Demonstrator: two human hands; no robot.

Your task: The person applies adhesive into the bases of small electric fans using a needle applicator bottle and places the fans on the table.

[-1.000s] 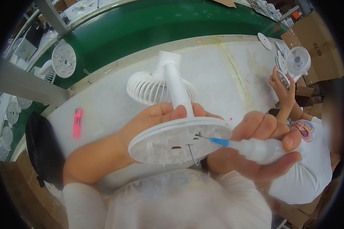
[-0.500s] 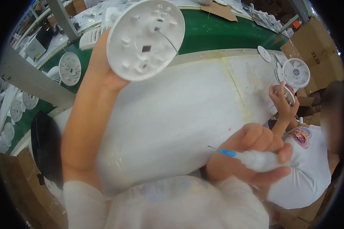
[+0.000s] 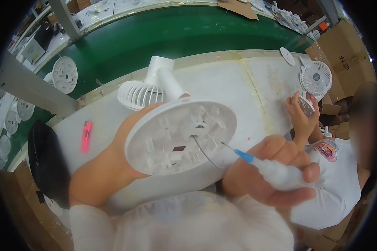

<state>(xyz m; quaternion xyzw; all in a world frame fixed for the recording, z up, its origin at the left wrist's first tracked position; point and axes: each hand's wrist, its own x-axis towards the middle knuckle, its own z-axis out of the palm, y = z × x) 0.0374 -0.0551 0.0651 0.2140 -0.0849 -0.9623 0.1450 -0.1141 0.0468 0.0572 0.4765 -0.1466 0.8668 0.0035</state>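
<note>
A white desk fan is held up in front of me with the underside of its round base (image 3: 163,140) facing me. My left hand (image 3: 126,129) is closed on it from behind, its fingers mostly hidden by the base. A thin grey wire comes out of a hole near the middle of the base. Beyond it show the fan's white stem and slatted grille (image 3: 136,94). My right hand (image 3: 253,180) is wrapped around a small white squeeze bottle (image 3: 280,175) with a blue needle tip (image 3: 244,156). The needle points at the base's right side, and I cannot tell whether they touch.
A pink, lighter-like stick (image 3: 86,137) lies on the white table (image 3: 264,75). On the right, a co-worker's hands (image 3: 302,115) hold a white round part near another fan (image 3: 316,78). Behind runs a green conveyor belt (image 3: 197,35). A grey post (image 3: 33,83) stands at left.
My left hand has brought the fan down and closer to the needle, tilting its base. The stem, grille and pink stick have come into sight. My right hand stays nearly in place.
</note>
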